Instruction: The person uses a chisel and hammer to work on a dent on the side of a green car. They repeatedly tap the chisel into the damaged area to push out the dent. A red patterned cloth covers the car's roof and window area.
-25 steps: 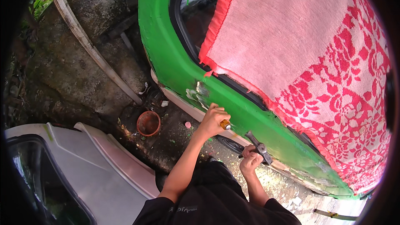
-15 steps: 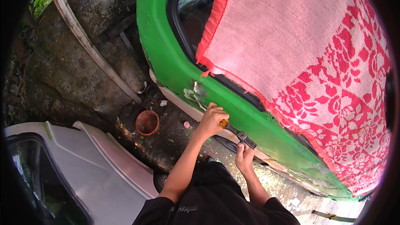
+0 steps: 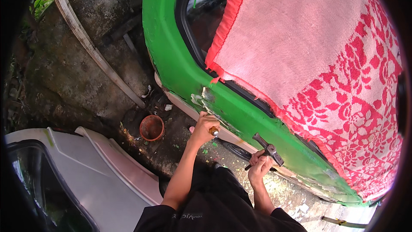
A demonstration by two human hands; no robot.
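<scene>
My left hand [image 3: 203, 128] is closed around a chisel-like tool with an amber handle and a metal end cap [image 3: 214, 132], held against the lower side of a green vehicle body [image 3: 244, 116]. Its blade is hidden. Flaking paint [image 3: 204, 96] exposes pale, rough patches just above that hand. To the right, my right hand [image 3: 261, 167] grips a hammer [image 3: 270, 150], its metal head raised apart from the amber handle.
A red-and-pink patterned towel [image 3: 292, 51] drapes over the vehicle's window. At lower left is a grey vehicle shell [image 3: 86, 167]. A terracotta pot [image 3: 152, 127], a long curved metal strip [image 3: 94, 51] and paint flakes are beside a stained wall.
The hammer met the tool's handle half a second ago and is now back to the right. My left hand has shifted down-left along the panel, and more bare surface shows beside it.
</scene>
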